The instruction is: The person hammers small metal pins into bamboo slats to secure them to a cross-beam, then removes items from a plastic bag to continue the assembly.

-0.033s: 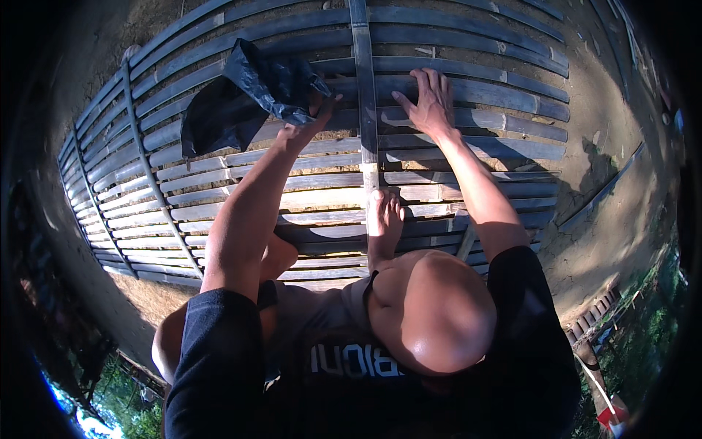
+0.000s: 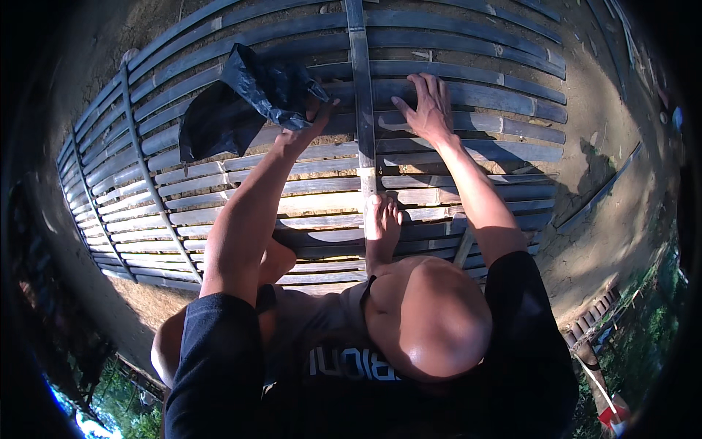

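A black plastic bag (image 2: 268, 84) hangs from my left hand (image 2: 311, 121), crumpled along its upper part and spread out dark and loose toward the left. The fingers of that hand are closed on the bag's right end, partly hidden by its folds. My right hand (image 2: 428, 110) holds nothing. It rests palm down on the bamboo slats (image 2: 475, 94), fingers stretched forward and thumb out to the left. Between the two hands runs a long bamboo crosspiece (image 2: 361, 80) over the slats.
My bare foot (image 2: 382, 227) stands on the slats beside the crosspiece, with my raised knee (image 2: 435, 314) close below it. Gaps show between the slats. Bare earth (image 2: 607, 139) borders the platform, and a thin pole (image 2: 601, 186) lies on the right.
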Action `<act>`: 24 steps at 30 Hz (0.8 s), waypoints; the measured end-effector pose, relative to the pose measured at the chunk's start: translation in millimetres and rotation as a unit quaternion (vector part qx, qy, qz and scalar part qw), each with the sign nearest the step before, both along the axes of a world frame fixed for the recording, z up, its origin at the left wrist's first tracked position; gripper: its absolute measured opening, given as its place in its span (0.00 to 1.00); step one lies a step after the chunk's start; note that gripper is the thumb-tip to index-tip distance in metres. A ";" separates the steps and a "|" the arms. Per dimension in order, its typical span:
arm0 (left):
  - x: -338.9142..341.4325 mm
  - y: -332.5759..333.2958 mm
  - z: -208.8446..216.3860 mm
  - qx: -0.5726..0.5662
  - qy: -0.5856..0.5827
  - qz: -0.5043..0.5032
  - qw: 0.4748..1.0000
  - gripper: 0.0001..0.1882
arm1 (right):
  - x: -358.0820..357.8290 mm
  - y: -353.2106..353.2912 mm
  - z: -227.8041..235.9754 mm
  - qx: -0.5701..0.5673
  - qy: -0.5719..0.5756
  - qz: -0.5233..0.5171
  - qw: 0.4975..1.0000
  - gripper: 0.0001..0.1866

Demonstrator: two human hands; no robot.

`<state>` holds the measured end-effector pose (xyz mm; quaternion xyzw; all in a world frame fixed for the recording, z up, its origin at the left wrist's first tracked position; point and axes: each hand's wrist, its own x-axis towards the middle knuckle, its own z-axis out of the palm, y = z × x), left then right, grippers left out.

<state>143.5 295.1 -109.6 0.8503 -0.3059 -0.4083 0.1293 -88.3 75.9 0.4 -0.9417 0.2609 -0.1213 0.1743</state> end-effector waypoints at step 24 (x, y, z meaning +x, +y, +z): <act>-28.9 -9.2 49.5 -0.321 -0.511 -0.262 0.753 0.38 | -293.0 140.5 126.8 0.327 0.209 -0.304 0.870 0.24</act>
